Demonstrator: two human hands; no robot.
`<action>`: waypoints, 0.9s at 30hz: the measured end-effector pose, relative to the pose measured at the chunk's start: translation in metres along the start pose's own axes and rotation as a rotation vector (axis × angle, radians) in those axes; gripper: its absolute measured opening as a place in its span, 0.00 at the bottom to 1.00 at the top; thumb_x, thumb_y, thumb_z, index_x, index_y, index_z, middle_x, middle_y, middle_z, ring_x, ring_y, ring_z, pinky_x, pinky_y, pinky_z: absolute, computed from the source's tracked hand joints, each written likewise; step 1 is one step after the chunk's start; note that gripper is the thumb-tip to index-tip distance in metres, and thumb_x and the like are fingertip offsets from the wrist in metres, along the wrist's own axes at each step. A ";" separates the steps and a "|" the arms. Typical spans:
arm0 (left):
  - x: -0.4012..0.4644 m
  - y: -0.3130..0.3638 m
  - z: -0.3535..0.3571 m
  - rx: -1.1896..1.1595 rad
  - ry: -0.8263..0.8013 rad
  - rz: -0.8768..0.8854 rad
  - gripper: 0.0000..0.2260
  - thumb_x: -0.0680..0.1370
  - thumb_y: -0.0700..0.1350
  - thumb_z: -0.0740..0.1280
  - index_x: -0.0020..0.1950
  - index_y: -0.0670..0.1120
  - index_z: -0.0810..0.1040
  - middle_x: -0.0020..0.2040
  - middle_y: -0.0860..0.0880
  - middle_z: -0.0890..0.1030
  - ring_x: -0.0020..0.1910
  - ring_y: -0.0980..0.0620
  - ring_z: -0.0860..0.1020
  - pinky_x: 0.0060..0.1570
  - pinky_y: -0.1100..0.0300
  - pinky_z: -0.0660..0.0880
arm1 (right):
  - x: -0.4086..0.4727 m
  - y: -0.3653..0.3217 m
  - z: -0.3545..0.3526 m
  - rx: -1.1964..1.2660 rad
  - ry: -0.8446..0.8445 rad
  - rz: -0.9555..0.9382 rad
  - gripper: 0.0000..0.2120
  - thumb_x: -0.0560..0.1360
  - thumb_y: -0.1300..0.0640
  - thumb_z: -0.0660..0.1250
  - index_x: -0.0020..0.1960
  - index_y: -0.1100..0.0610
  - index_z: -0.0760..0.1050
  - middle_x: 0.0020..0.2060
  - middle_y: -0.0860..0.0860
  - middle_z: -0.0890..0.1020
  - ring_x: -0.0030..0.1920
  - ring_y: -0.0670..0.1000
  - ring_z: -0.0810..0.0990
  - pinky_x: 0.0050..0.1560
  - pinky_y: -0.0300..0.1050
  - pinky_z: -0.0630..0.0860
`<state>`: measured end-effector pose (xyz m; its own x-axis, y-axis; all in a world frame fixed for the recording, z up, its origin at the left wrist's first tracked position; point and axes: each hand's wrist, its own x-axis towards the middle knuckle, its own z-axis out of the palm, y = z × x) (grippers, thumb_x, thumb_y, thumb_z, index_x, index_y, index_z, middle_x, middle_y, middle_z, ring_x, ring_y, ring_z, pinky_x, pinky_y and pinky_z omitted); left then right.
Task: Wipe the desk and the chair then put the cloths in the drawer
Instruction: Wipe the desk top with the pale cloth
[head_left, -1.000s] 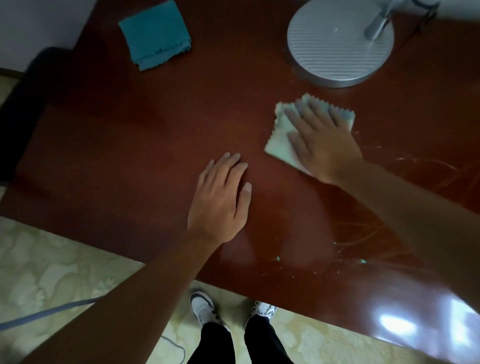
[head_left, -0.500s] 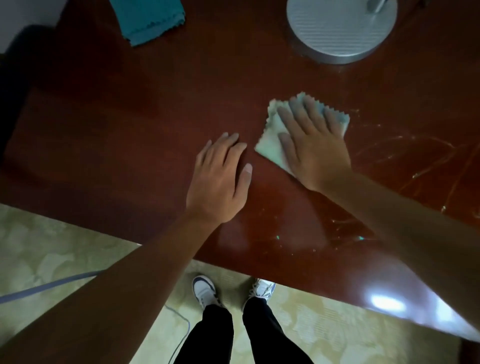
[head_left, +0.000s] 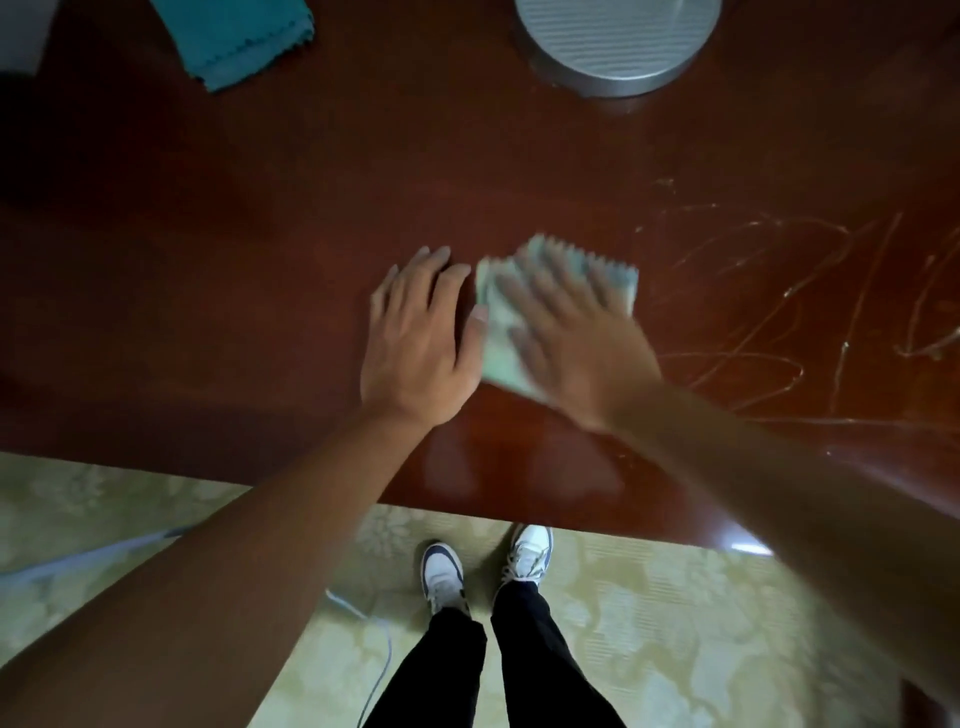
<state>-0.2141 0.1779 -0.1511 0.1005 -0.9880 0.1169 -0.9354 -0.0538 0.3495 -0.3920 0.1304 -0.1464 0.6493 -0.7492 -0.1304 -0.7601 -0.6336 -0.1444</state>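
Observation:
My right hand (head_left: 576, 338) presses flat, fingers straight, on a pale green cloth (head_left: 498, 343) lying on the dark red wooden desk (head_left: 260, 260); the hand is blurred with motion. Just left of it, my left hand (head_left: 421, 343) rests flat on the desk, its thumb touching the cloth's left edge. A second, teal cloth (head_left: 239, 36) lies folded at the desk's far left, away from both hands. Pale scratchy streaks (head_left: 769, 322) mark the desk surface to the right of the pale cloth.
A round grey metal base (head_left: 618, 41) stands at the far edge of the desk. A dark chair (head_left: 15, 150) shows at the far left. The desk's near edge runs above my shoes (head_left: 483, 566) on patterned floor, where a thin cable (head_left: 374, 654) lies.
My right hand has slid the pale cloth left and toward me until it meets my left hand. The left hand has stayed flat on the desk. The camera has tilted down.

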 end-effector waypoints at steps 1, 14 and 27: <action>0.000 -0.001 0.001 0.001 -0.004 0.006 0.21 0.81 0.53 0.54 0.68 0.43 0.73 0.71 0.43 0.72 0.74 0.44 0.65 0.74 0.45 0.59 | 0.018 0.010 -0.004 0.012 0.004 0.092 0.28 0.83 0.45 0.41 0.80 0.53 0.54 0.79 0.55 0.57 0.80 0.58 0.51 0.77 0.60 0.49; 0.000 -0.001 0.002 0.005 0.006 0.045 0.21 0.81 0.55 0.54 0.68 0.46 0.73 0.71 0.44 0.72 0.75 0.45 0.65 0.74 0.46 0.57 | -0.097 -0.087 0.026 -0.005 -0.019 -0.024 0.27 0.84 0.46 0.46 0.80 0.54 0.54 0.80 0.54 0.56 0.80 0.57 0.50 0.77 0.62 0.55; -0.002 -0.002 0.000 -0.033 -0.026 0.067 0.21 0.80 0.56 0.54 0.68 0.48 0.72 0.73 0.46 0.70 0.76 0.47 0.63 0.75 0.46 0.56 | -0.054 -0.117 0.030 0.114 0.087 0.280 0.28 0.84 0.47 0.46 0.81 0.56 0.51 0.80 0.53 0.55 0.80 0.55 0.46 0.78 0.59 0.47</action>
<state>-0.2119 0.1800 -0.1518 0.0291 -0.9927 0.1168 -0.9282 0.0165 0.3718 -0.3374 0.2507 -0.1516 0.4069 -0.9084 -0.0965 -0.8979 -0.3783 -0.2249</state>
